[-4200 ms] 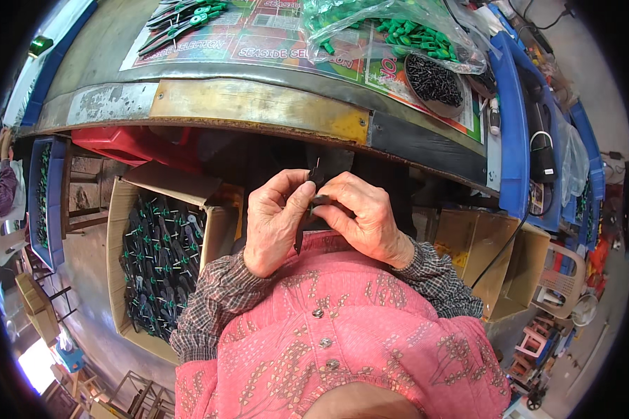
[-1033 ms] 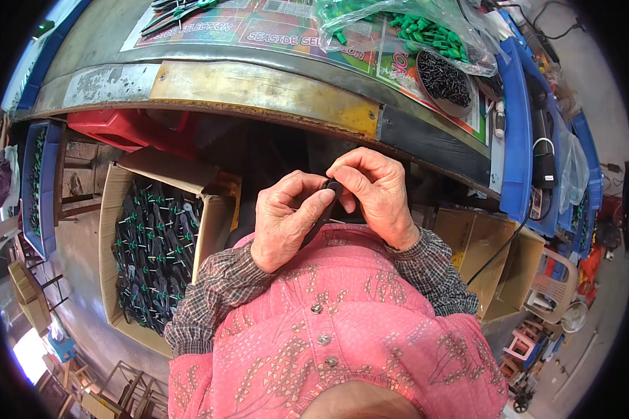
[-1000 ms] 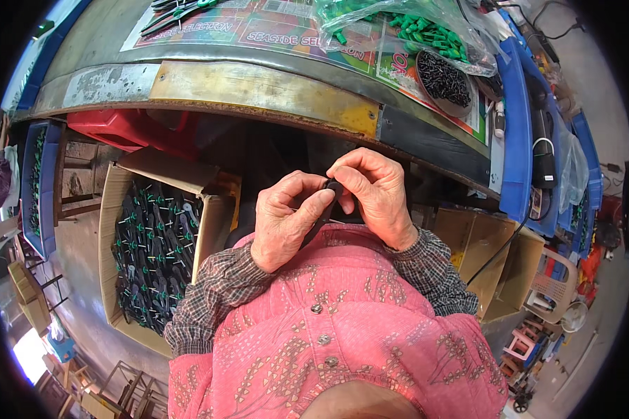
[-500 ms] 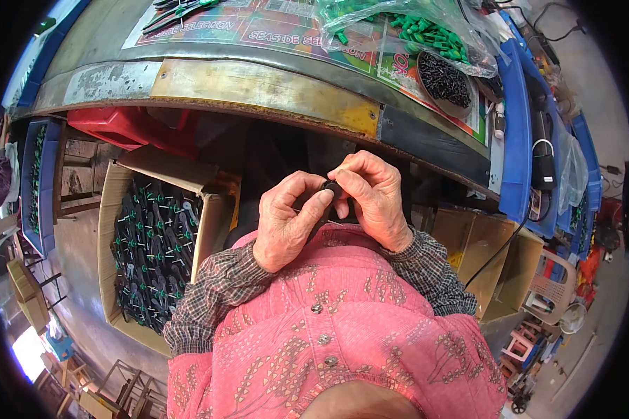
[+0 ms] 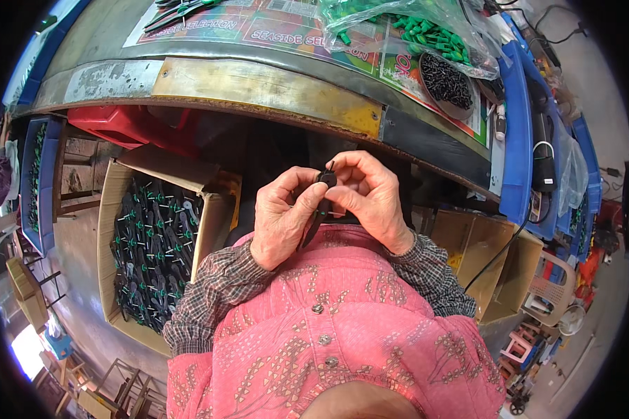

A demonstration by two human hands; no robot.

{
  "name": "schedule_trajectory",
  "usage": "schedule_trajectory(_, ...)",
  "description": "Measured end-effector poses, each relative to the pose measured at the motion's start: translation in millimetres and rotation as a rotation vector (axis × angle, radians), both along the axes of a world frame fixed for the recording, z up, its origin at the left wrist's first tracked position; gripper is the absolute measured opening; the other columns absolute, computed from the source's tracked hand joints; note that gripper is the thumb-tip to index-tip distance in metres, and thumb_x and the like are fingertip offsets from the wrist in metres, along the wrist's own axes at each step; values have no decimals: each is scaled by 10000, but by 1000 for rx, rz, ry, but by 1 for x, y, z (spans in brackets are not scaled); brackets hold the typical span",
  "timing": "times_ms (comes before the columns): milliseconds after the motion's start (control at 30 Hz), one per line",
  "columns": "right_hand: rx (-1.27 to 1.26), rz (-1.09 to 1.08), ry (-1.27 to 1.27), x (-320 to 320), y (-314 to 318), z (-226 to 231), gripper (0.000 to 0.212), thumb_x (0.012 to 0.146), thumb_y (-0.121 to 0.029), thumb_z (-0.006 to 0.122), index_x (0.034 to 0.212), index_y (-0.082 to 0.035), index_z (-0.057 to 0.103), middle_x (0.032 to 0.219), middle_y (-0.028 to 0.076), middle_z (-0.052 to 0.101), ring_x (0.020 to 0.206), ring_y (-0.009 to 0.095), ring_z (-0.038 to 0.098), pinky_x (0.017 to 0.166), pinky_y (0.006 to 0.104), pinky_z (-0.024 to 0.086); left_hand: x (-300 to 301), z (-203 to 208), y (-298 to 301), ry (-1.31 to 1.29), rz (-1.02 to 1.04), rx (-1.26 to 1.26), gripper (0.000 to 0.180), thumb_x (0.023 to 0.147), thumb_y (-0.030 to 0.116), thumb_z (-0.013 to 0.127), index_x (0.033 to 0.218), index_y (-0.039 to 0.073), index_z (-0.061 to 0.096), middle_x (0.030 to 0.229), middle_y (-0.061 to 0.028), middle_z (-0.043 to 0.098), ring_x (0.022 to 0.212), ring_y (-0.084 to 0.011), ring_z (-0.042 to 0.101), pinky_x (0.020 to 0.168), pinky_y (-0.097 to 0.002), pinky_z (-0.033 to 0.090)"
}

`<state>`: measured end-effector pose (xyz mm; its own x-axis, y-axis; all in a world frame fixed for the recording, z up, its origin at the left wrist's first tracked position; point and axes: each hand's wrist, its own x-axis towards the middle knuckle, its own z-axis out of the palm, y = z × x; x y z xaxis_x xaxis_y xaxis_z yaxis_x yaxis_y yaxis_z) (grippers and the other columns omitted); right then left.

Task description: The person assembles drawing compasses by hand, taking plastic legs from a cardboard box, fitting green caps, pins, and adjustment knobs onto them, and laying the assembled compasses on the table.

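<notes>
My left hand point(image 5: 286, 215) is closed, thumb and fingers pinching a black part with a round end and a long tapering arm point(image 5: 326, 179). Its round end points up and its arm hangs down in front of my pink top. On the other side, my right hand point(image 5: 372, 201) is closed with curled fingers, its index fingertip beside a thin dark pin at the top of the part. Its thumb is close to the part's edge. Whether those fingers hold anything is hidden. Both hands are above my lap, just short of the workbench edge point(image 5: 265, 87).
To the left stands a cardboard box point(image 5: 108, 244) filled with black and green parts. On the bench lie a plastic bag of green pieces point(image 5: 433, 38), a bowl of small black pieces point(image 5: 446, 82) and black-green tools point(image 5: 178, 14). Blue bins point(image 5: 516, 140) flank the right.
The black part has turned so that its round end and hanging arm show more. My right fingers have shifted slightly over it, and the left hand has moved a little left.
</notes>
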<state>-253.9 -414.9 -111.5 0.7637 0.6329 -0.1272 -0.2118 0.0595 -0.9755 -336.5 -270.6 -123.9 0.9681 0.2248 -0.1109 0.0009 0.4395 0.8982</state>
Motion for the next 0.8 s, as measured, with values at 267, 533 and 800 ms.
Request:
schedule_trajectory(267,-116,35,-81,-6,1,3,342,869,14,673,1182,-3,537,854,6,615,671,22,563,560,177,477,-2,-11,2,39,23,33,169,944,97,629,1067,-18,647,896,4,638,771,-29,545,634,-180,462)
schedule_trajectory(533,-88,41,-39,-4,3,7,344,870,25,662,1190,-15,544,829,-3,610,674,28,565,591,184,490,-5,-10,6,59,8,58,176,938,77,630,1079,-26,650,923,-7,650,788,-47,569,682,-192,472)
schedule_trajectory(800,-122,118,-36,1,2,5,360,867,1,679,1203,-31,554,801,-13,598,691,29,568,597,195,493,-2,-5,9,57,-50,-91,165,927,65,639,1056,-38,649,888,-64,687,793,-91,631,698,-213,518)
